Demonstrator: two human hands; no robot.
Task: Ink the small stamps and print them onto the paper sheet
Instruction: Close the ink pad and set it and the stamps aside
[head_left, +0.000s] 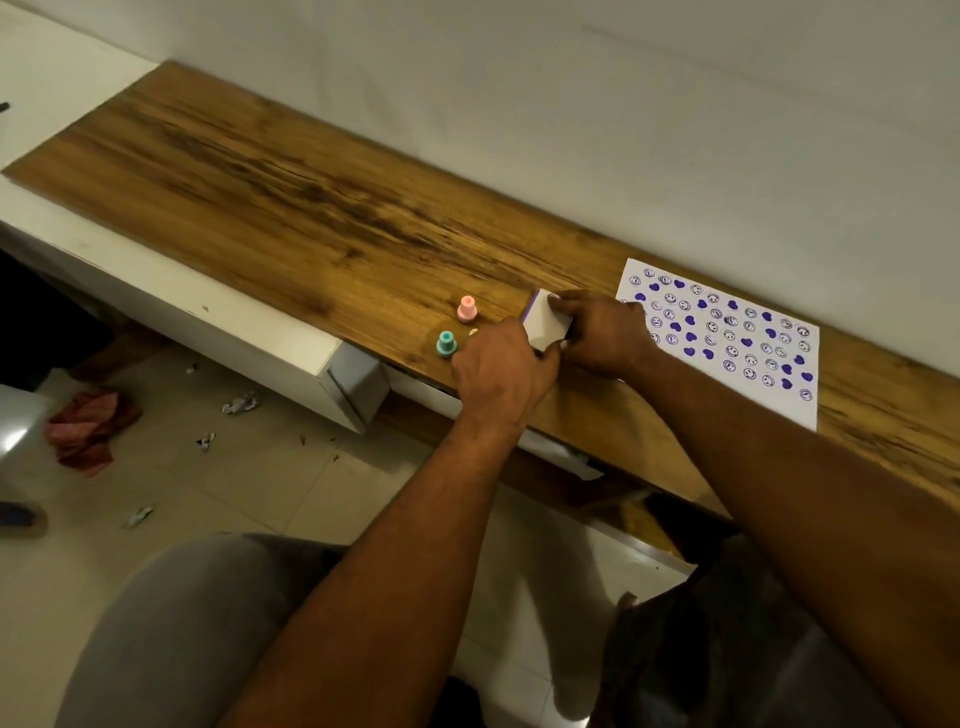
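Note:
A white ink pad case (545, 320) with a purple edge is held between both hands above the wooden tabletop (291, 208). My left hand (498, 371) grips its near side and my right hand (597, 332) grips its far side. To the left of the case, a pink stamp (467, 308) and a teal stamp (445, 344) stand upright on the wood. A small pale piece (473, 331) lies between them. The paper sheet (727, 338), covered with purple hearts and smiley prints, lies to the right, partly under my right hand.
A wall runs along the back of the tabletop. A white cabinet (208, 322) sits below its front edge on the left. Scraps of paper (240, 402) and a reddish cloth (88, 426) lie on the tiled floor. My knee (208, 623) fills the lower left.

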